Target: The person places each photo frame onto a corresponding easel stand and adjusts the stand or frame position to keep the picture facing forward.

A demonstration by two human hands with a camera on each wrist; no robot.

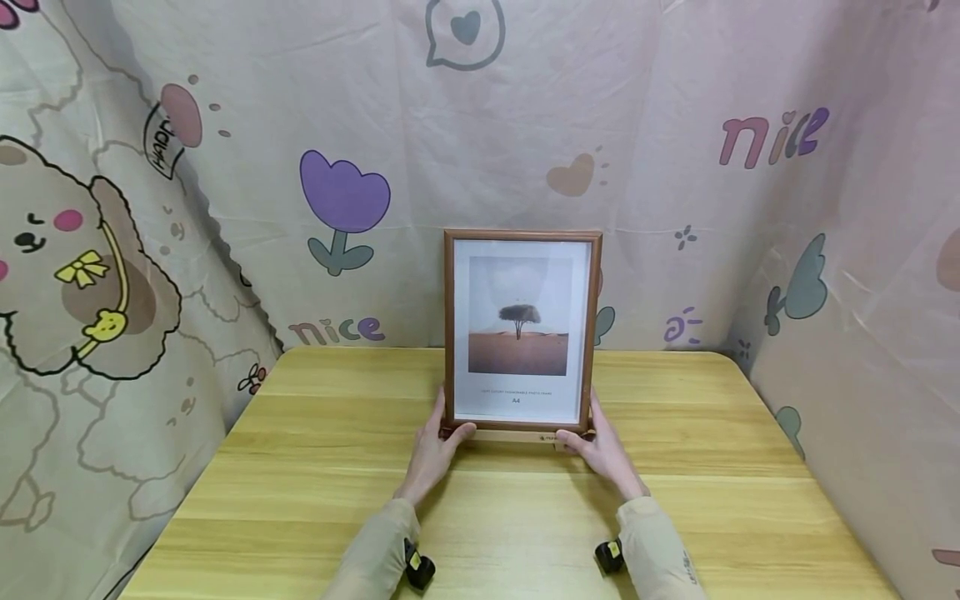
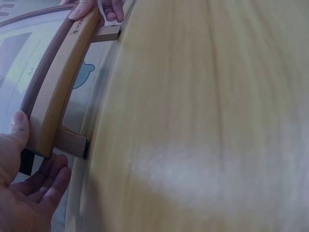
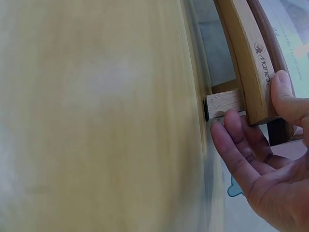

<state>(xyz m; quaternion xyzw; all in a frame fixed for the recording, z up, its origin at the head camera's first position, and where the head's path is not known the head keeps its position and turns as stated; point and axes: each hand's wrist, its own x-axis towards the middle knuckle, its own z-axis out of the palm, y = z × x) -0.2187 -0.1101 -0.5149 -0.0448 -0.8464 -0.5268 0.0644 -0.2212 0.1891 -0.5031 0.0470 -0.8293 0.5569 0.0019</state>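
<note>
A brown wooden picture frame (image 1: 517, 329), with a print of a lone tree behind its pane, stands upright toward the far side of the table. Below its bottom edge runs a pale wooden stand (image 1: 501, 437) with printed lettering and short feet, as the right wrist view shows on its bar (image 3: 251, 63). My left hand (image 1: 431, 458) grips the lower left corner, thumb in front and fingers behind and under the bar. At the lower right corner my right hand (image 1: 606, 454) holds on the same way, its fingers (image 3: 234, 150) curving beneath the bar beside a foot.
The light wood table (image 1: 300, 475) reaches back to a hanging cloth (image 1: 480, 150) printed with flowers and words. More printed cloth (image 1: 862, 333) hangs along both sides. A small black camera (image 1: 420, 571) sits on each wrist over beige sleeves (image 1: 375, 542).
</note>
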